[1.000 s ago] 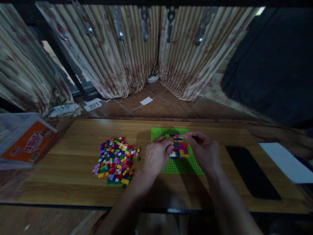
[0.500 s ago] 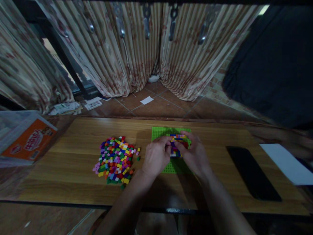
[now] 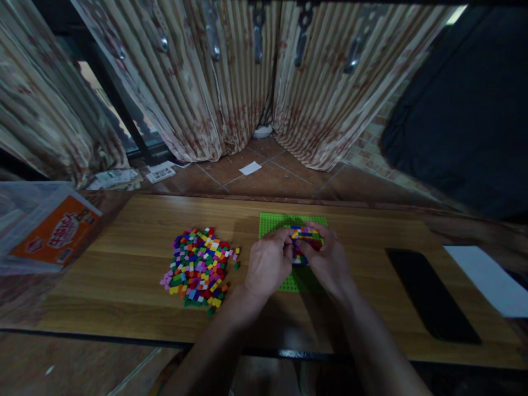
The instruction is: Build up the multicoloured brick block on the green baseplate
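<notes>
A green studded baseplate [image 3: 272, 223] lies on the wooden table [image 3: 124, 264]. A block of small coloured bricks [image 3: 306, 234] is built on it, mostly hidden by my hands. My left hand [image 3: 268, 264] and my right hand [image 3: 328, 261] meet over the block, fingers curled and pinched together at its near left part. What the fingertips grip is too small to make out. A heap of loose coloured bricks [image 3: 198, 267] lies left of the plate.
A black flat slab [image 3: 431, 294] lies on the table at the right, with a white sheet [image 3: 487, 280] beyond it. A clear bag with an orange label [image 3: 53, 234] sits at the left end. Curtains and a tiled floor are behind the table.
My right hand has slid left across the brick block to meet the left hand, covering most of it. The left hand has barely moved.
</notes>
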The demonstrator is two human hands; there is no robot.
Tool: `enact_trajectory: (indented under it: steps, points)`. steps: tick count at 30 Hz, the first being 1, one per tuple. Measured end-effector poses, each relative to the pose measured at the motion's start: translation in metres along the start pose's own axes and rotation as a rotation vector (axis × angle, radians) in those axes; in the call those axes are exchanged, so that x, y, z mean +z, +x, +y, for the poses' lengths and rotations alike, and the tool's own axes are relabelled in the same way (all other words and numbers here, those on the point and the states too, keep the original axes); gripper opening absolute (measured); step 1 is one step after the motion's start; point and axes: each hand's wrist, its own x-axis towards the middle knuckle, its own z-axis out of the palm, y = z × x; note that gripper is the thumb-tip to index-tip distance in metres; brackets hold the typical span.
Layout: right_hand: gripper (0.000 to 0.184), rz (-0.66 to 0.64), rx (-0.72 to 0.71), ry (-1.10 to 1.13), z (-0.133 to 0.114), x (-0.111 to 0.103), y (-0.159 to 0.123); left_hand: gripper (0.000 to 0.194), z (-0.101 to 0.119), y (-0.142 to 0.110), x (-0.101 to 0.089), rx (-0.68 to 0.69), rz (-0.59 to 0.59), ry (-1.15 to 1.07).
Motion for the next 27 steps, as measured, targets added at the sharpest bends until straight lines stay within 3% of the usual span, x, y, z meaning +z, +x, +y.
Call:
enact_trajectory:
  steps: [12, 18, 22, 27]
  points:
    - [0.045, 0.029, 0.023, -0.006, -0.001, 0.002, 0.001, 0.029, 0.001, -0.001, 0.003, -0.016, 0.042, -0.003]
    - [0.051, 0.024, 0.017, 0.070, 0.010, 0.001, 0.000, 0.028, 0.002, 0.001, -0.001, -0.040, 0.040, -0.076]
    - [0.052, 0.153, 0.058, 0.221, 0.010, -0.007, 0.005, 0.028, -0.007, 0.003, -0.011, -0.040, 0.109, -0.169]
    - [0.042, 0.324, 0.045, 0.340, -0.006, -0.020, 0.009, 0.025, -0.030, 0.005, -0.035, -0.091, 0.286, -0.271]
